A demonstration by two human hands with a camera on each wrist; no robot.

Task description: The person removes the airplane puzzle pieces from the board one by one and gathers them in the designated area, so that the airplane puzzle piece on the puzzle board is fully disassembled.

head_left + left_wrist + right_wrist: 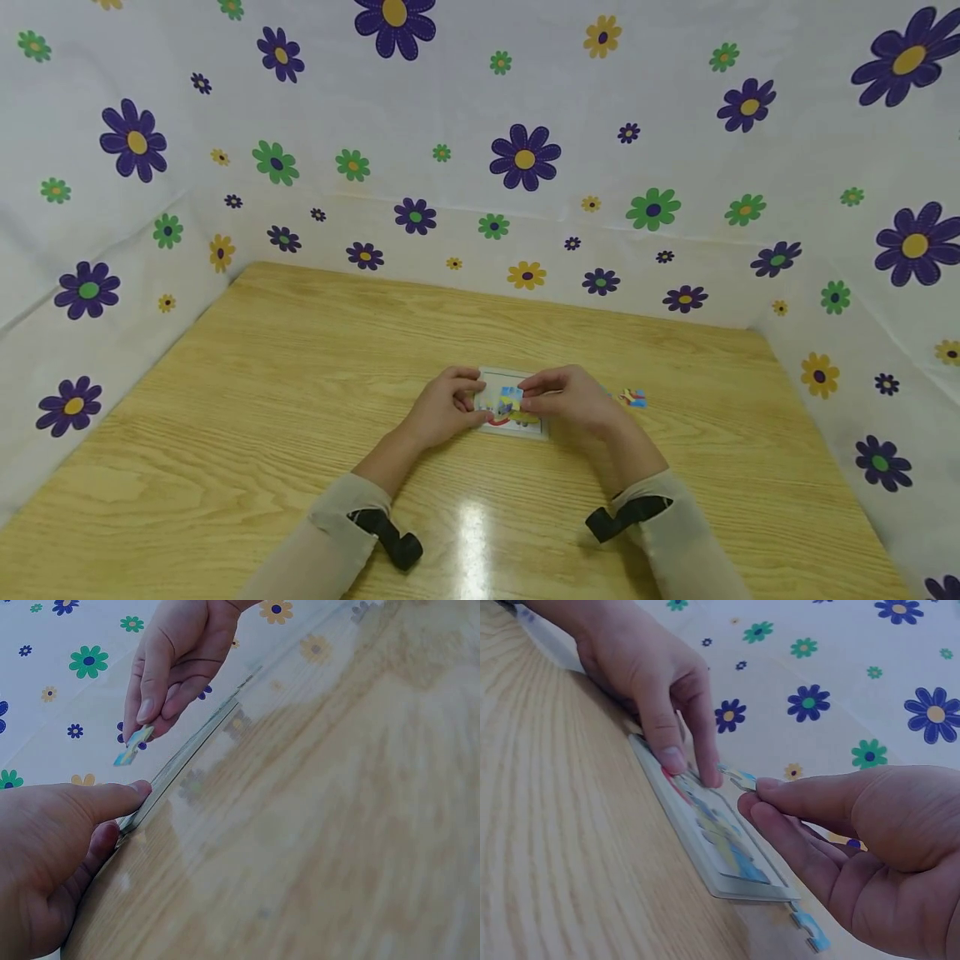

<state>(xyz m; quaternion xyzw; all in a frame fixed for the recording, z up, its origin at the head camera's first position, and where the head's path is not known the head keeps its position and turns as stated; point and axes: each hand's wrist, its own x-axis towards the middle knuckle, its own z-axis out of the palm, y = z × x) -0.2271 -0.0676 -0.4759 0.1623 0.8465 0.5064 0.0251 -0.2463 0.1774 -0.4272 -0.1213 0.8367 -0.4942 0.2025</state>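
1. blue-and-yellow flat jigsaw piece with knobbed edges (pixel 512 395): just below the centre of the head frame, raised over a thin white rectangular puzzle tray (pixel 491 379).
2. its lie: in the left wrist view its long axis slants from the upper right, at the fingertips, to the lower left; in the right wrist view its free end points to the upper left, away from the gripping fingers.
3. right hand (pixel 573 402): nearly closed at the fingertips, thumb and fingers pinching the piece by one end.
4. left hand (pixel 442 408): partly closed, thumb and bent fingers holding the tray's left end.
5. tray: flat on the pale wood-grain table (pixel 300 375), a coloured picture inside; in the right wrist view its near edge runs from upper left to lower middle.
6. second jigsaw piece, blue, red and yellow (pixel 633 397): on the table, right of centre in the head frame.
7. white cloth with purple, green and yellow flowers (pixel 450 108): across the upper frame.
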